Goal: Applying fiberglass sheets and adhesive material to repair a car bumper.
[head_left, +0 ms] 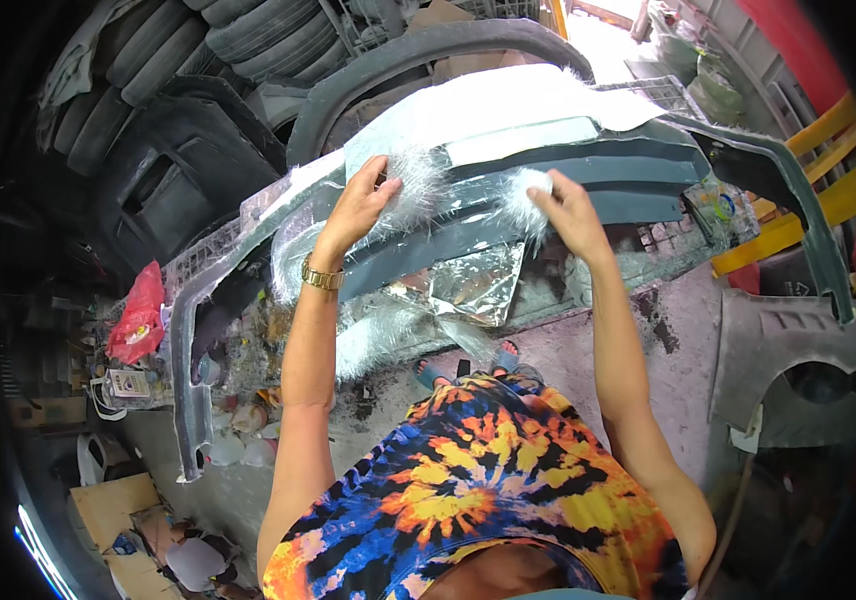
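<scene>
Bright tie-dye shirt cloth (478,480) in orange, blue and yellow fills the bottom of my view, and both bare arms reach up from it.

My left hand (356,205) lies flat, fingers spread and open, pressing on a fuzzy white patch of glass-fibre matting (418,185). A gold wrist watch (321,276) sits on that arm. My right hand (570,210) is pinched shut on a fluffy white tuft of the same fibre (528,195), right at its fingertips.

Both patches lie on a long grey-green car bumper (598,180) that stretches across in front of me. A bigger white sheet of matting (508,100) covers its top. A shiny silver foil sheet (473,285) hangs just below the hands.

I think the step is laying fibre pieces onto the bumper and patting them down. The next move would need soft, even pressing so the tuft lies flat and joins the patch beside it.

Black tyres (248,35) are stacked far off at the top left. A red plastic bag (140,315) sits at the left.
</scene>
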A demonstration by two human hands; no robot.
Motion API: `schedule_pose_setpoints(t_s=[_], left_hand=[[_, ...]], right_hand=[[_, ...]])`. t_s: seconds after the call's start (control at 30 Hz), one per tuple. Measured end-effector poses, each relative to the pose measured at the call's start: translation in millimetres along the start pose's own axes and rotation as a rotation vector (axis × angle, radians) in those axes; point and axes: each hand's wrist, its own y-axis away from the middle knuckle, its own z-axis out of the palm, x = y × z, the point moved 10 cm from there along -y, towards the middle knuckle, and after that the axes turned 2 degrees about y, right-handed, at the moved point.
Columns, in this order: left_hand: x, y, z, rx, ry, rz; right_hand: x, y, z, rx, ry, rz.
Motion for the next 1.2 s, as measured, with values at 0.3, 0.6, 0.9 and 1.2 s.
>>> schedule_pose_setpoints(t_s=[0.3,0.6,0.9,1.2], left_hand=[[29,-45,77,-0.382,-0.137,0.141],[43,-46,107,-0.302,-0.63,0.417],[42,-34,101,-0.253,-0.874,0.669],[40,-38,105,-0.262,-0.865,0.648]], right_hand=[[3,50,43,-0.196,-0.013,0.047],[13,72,32,-0.185,-0.008,0.1],[22,64,25,-0.143,-0.103,0.046],[36,70,31,-0.169,-0.215,0.139]])
